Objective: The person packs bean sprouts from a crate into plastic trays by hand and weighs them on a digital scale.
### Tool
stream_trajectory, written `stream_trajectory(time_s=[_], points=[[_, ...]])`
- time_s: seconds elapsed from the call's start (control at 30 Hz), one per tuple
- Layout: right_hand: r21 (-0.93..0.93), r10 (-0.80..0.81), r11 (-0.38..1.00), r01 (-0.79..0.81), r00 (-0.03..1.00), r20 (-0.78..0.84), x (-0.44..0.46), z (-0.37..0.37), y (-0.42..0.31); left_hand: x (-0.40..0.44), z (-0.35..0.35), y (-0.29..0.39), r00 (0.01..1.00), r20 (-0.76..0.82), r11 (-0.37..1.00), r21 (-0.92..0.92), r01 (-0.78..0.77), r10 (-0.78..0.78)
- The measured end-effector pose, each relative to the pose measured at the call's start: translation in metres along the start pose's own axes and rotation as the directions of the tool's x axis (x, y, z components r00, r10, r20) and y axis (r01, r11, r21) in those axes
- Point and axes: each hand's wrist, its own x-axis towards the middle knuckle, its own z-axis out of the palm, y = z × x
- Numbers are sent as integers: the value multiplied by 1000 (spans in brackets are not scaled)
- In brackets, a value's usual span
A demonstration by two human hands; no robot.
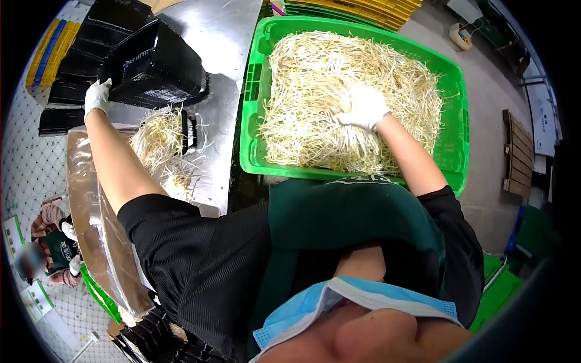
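My left hand (pixel 98 98), in a white glove, is closed on the edge of a black plastic tray (pixel 124 75) at the near end of a nested stack lying on its side. My right hand (pixel 366 107), also gloved, lies palm down on the bean sprouts (pixel 315 72), thumb spread out to the left; some fingertips are hard to make out against the pale sprouts. The sprouts heap fills most of a green plastic crate (pixel 454 145). A looser pile of sprouts (pixel 154 142) lies on the metal table beside a small black-bristled brush-like item (pixel 190 132).
The metal table (pixel 221 45) spans the left middle. More black trays (pixel 100 33) stand at upper left, beside yellow and blue crates (pixel 51 53). A clear plastic bag (pixel 91 199) hangs at the table's near edge. Another person (pixel 57 248) works at lower left. A wooden pallet (pixel 517 154) leans at right.
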Motion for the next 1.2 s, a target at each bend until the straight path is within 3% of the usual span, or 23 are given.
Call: stream_trajectory(time_s=[0.07,0.1,0.2,0.27,0.3,0.33,0.37,0.4,0.47,0.6,0.67,0.73,0.77,0.8,0.83,0.87,0.9,0.93,1.03,1.1,1.13,1.17,1.2], points=[[91,-17,996,23,997,-70,6,13,15,-16,-4,16,1000,9,997,68,29,-30],[29,35,999,-34,999,-18,6,9,8,-4,-16,22,997,51,767,637,-78,59],[-23,161,987,-159,979,123,3,-6,-6,-91,-34,88,966,-153,635,772,-15,208],[34,52,998,-56,993,103,-2,-10,10,-119,-58,103,965,-193,824,565,-36,175],[25,50,998,-53,993,106,-5,-10,24,-124,-61,90,895,-272,927,229,-298,355],[439,-39,897,58,998,-52,-9,-8,41,-126,-70,71,783,-413,829,-109,-549,464],[756,-50,621,209,973,-227,-13,-7,52,-120,-92,51,841,-373,761,-382,-524,392],[756,-56,620,211,973,-225,-22,-18,53,-117,-114,33,889,-313,633,-624,-459,335],[958,86,183,221,967,-239,-46,-55,50,-144,-132,5,886,-325,446,-774,-450,331],[886,-205,291,361,928,-311,-45,-78,37,-301,-15,69,895,-291,437,-794,-423,337],[292,-175,934,204,977,-122,-7,-35,51,-322,47,61,942,-48,506,-834,-221,333],[-60,-3,998,9,995,104,-1,-22,20,-350,108,63,943,178,519,-855,6,281],[-155,-162,979,130,962,-218,6,0,31,-362,130,61,940,235,433,-895,109,248],[-301,-300,940,159,806,-511,13,23,41,-370,146,56,930,291,336,-919,207,223],[-185,-133,978,94,968,-211,8,-3,28,-373,156,44,921,309,261,-933,246,236],[-100,27,995,-13,990,138,3,-17,21,-377,163,32,911,328,187,-940,287,251],[-72,-5,997,15,990,140,7,-8,33,-379,163,21,912,350,124,-936,330,214],[-78,-20,997,31,990,137,7,-1,46,-392,157,25,915,359,178,-928,328,186],[45,-275,951,306,903,-331,5,-1,73,-403,151,7,944,316,236,-929,286,96],[121,-434,870,478,858,-276,-11,-51,55,-410,149,26,965,219,234,-955,183,142],[217,-556,769,601,797,-235,-19,-78,37,-412,150,37,969,143,245,-965,90,204],[210,-586,750,627,777,-230,-21,-88,19,-412,154,46,953,-83,538,-809,-235,291],[-35,-680,723,690,702,-212,-22,-96,-1,-418,152,55,865,-204,703,-511,-494,459]])
